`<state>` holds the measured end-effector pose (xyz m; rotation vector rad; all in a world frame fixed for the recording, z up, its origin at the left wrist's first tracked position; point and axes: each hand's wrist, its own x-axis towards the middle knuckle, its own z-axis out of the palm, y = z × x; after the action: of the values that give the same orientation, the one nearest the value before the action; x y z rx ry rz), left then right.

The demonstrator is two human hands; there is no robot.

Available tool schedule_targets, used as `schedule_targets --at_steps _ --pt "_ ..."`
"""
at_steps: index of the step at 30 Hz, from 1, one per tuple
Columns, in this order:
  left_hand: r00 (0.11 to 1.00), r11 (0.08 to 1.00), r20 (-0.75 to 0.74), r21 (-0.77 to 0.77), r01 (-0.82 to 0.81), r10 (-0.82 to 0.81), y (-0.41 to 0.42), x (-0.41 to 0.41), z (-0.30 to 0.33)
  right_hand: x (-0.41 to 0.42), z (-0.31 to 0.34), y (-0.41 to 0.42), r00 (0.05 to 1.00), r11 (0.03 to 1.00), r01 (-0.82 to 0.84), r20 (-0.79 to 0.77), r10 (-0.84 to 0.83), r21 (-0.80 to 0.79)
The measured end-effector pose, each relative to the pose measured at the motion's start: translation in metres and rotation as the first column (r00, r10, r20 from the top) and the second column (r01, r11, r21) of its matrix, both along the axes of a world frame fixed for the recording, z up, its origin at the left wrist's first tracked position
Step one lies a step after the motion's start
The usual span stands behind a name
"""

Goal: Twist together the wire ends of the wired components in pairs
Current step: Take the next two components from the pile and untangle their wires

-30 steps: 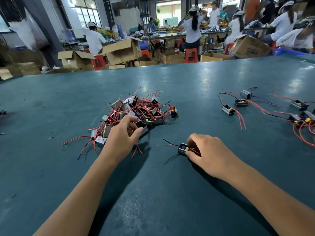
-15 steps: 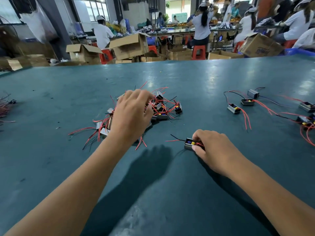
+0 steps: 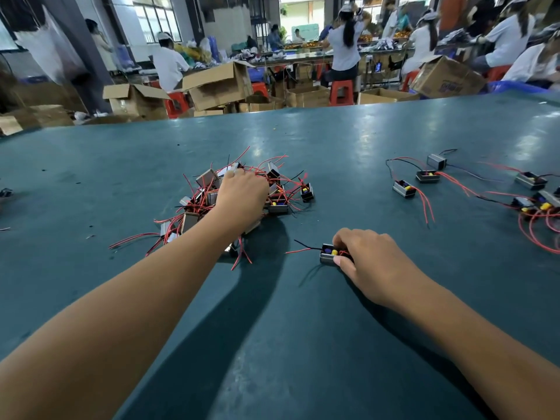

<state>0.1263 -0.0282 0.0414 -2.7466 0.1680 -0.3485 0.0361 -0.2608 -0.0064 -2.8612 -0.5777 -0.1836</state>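
Note:
A pile of small metal-cased wired components (image 3: pixel 209 192) with red and black leads lies on the green table (image 3: pixel 333 140) at centre left. My left hand (image 3: pixel 242 195) rests on top of the pile, its fingers bent down among the wires; what they hold is hidden. Nearer to me, a single wired component (image 3: pixel 328 256) sits on the table with its red and black leads pointing left. My right hand (image 3: pixel 369 262) pinches that component between thumb and forefinger.
Several components with long red leads (image 3: pixel 424 180) lie spread at the right, more at the far right edge (image 3: pixel 536 204). One stray part sits at the left edge (image 3: pixel 4 192). Beyond the table's far edge are cardboard boxes (image 3: pixel 218 83), stools and seated workers.
My left hand has moved from the pile's near edge up and forward onto its middle. My right hand has kept its hold on the single component in the same place.

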Motion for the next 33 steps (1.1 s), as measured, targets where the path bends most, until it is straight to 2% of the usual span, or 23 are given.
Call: schedule_targets --at_steps 3,4,5,6,7,8,9,10,11,12,14,18,19,28,31,33 --pt "0.995 0.988 0.102 -0.150 0.019 -0.003 -0.002 -0.017 0.028 0.001 0.000 -0.002 1.000 1.000 -0.021 -0.020 0.021 0.003" --pt "0.991 0.960 0.131 -0.277 0.044 -0.008 -0.001 -0.027 0.040 0.001 0.001 -0.003 0.999 0.999 -0.028 -0.031 0.028 0.020" --pt "0.991 0.886 0.136 -0.457 0.080 -0.019 0.002 -0.037 0.050 0.001 0.001 -0.005 0.999 0.999 -0.033 -0.041 0.035 0.042" --pt "0.993 0.749 0.109 -0.654 0.104 -0.042 0.005 -0.049 0.056 0.001 0.002 -0.006 0.998 0.998 -0.040 -0.048 0.042 0.057" --pt "0.996 0.571 0.057 -0.816 0.090 -0.076 0.007 -0.062 0.058 0.001 0.004 -0.007 0.997 0.997 -0.047 -0.053 0.050 0.063" --pt "0.993 0.398 0.001 -0.916 0.047 -0.117 0.007 -0.075 0.056 0.002 0.005 -0.008 0.997 0.997 -0.053 -0.059 0.056 0.057" --pt "0.985 0.256 -0.054 -0.967 -0.010 -0.162 0.008 -0.086 0.048 0.002 0.007 -0.009 0.996 0.997 -0.059 -0.064 0.062 0.041" --pt "0.974 0.158 -0.099 -0.985 -0.067 -0.206 0.008 -0.095 0.036 0.003 0.008 -0.010 0.996 0.998 -0.065 -0.067 0.067 0.020" --pt "0.960 0.109 -0.138 -0.987 -0.114 -0.244 0.008 -0.102 0.023 0.003 0.010 -0.011 0.995 0.997 -0.071 -0.070 0.071 0.001" --pt "0.948 0.102 -0.167 -0.984 -0.144 -0.272 0.007 -0.108 0.010 0.003 0.012 -0.012 0.994 0.997 -0.076 -0.075 0.075 -0.011" --pt "0.933 0.174 -0.220 -0.969 -0.175 -0.284 0.006 -0.115 -0.014 0.003 0.016 -0.015 0.991 0.996 -0.091 -0.097 0.091 0.007" --pt "0.914 0.223 -0.338 -0.931 -0.289 -0.227 0.010 -0.118 -0.041 -0.002 0.019 -0.017 0.980 0.973 -0.167 -0.082 0.182 0.156" --pt "0.911 0.259 -0.355 -0.919 -0.298 -0.212 0.010 -0.118 -0.044 -0.002 0.019 -0.015 0.978 0.967 -0.181 -0.067 0.195 0.177" --pt "0.933 0.549 -0.350 -0.797 -0.250 -0.083 0.015 -0.120 -0.049 0.003 0.009 -0.012 0.978 0.972 -0.203 -0.016 0.207 0.119" --pt "0.944 0.564 -0.329 -0.786 -0.253 -0.035 0.026 -0.122 -0.038 0.004 0.009 -0.013 0.983 0.977 -0.180 0.000 0.181 0.115" --pt "0.980 0.500 -0.186 -0.857 -0.126 -0.072 0.034 -0.122 -0.030 0.006 0.008 -0.014 0.985 0.980 -0.172 0.011 0.171 0.096"
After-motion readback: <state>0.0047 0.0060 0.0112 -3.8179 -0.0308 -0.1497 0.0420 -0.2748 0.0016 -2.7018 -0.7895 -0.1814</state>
